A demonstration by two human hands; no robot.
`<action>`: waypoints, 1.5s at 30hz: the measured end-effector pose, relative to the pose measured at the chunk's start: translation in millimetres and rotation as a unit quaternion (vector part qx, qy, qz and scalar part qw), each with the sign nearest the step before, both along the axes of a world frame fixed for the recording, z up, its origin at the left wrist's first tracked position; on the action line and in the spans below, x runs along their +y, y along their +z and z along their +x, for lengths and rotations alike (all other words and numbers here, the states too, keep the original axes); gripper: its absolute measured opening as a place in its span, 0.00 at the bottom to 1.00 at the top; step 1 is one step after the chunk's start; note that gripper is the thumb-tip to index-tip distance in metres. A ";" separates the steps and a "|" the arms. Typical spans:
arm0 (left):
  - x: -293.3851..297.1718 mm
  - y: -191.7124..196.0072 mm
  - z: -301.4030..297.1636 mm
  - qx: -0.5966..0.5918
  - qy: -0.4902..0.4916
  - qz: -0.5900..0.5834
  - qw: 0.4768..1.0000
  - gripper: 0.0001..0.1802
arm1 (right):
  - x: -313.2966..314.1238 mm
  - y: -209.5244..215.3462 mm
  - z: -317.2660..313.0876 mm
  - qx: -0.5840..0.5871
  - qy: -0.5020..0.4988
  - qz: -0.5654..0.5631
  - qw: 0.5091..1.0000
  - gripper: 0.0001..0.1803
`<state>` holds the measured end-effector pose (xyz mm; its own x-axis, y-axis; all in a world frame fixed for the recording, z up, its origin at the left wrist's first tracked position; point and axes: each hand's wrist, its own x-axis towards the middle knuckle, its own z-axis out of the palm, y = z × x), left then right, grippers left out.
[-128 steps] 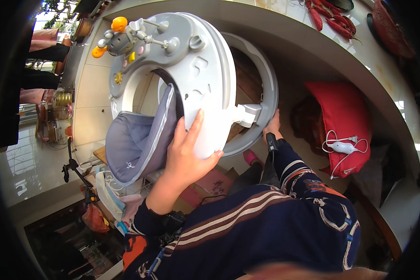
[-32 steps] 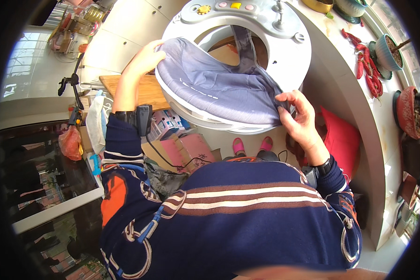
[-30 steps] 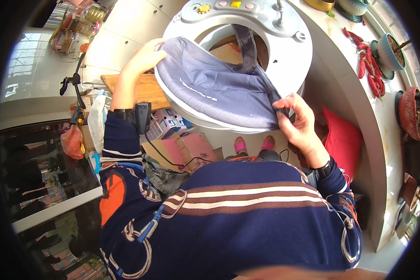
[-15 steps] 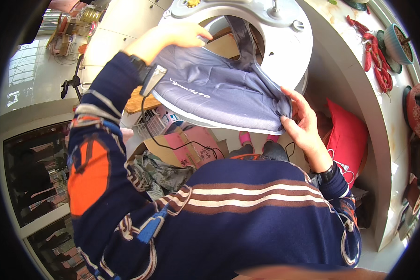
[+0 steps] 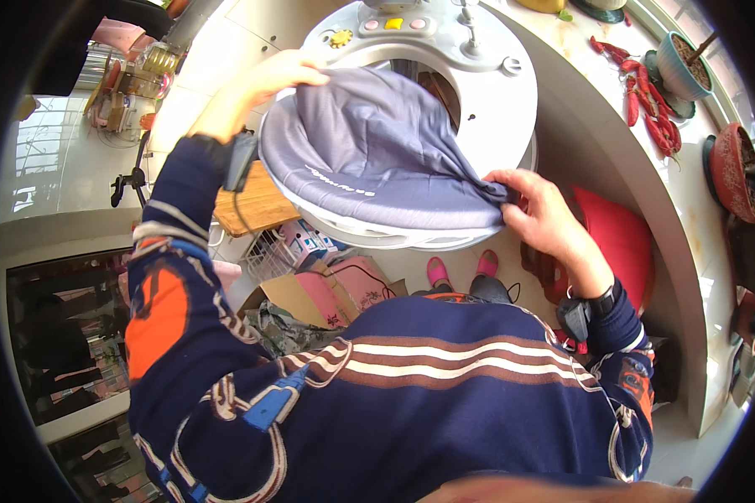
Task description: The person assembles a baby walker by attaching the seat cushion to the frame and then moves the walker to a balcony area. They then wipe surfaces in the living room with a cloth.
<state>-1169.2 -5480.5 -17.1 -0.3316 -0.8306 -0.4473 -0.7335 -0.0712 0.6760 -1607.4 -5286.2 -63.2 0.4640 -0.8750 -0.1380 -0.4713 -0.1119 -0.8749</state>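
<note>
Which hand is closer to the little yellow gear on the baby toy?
Left. The left hand is just below and left of the yellow gear; the right hand is farther away, at the right corner of the grey seat.

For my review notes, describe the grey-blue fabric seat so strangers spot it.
Find the big white plastic ring at the top centre. Across its near side lies the grey-blue fabric seat, its edge pinched by the right hand. Unlike the smooth ring, it is wrinkled cloth.
</note>
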 end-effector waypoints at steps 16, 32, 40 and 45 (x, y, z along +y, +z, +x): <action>92.4 13.3 29.9 0.387 0.204 -0.010 0.899 0.07 | -134.9 13.2 155.2 0.203 0.255 0.125 0.937 0.38; 73.0 -8.3 4.4 0.138 0.116 -0.175 0.968 0.06 | -140.0 21.0 91.7 -0.073 -0.077 -0.111 0.988 0.11; 64.6 -15.6 0.8 0.270 0.168 -0.205 0.926 0.14 | -157.3 16.9 81.0 0.041 -0.043 -0.120 0.991 0.19; 46.3 -22.3 16.7 0.187 0.136 -0.237 0.944 0.13 | -188.9 -1.0 77.9 -0.138 -0.081 -0.115 0.980 0.15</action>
<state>-1152.5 -5434.2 -39.4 -0.1391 -0.9851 0.1012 -0.4359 0.1527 0.8869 -1529.5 -5475.2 -64.2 0.3083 -0.9337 0.1820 -0.2480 -0.2636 -0.9322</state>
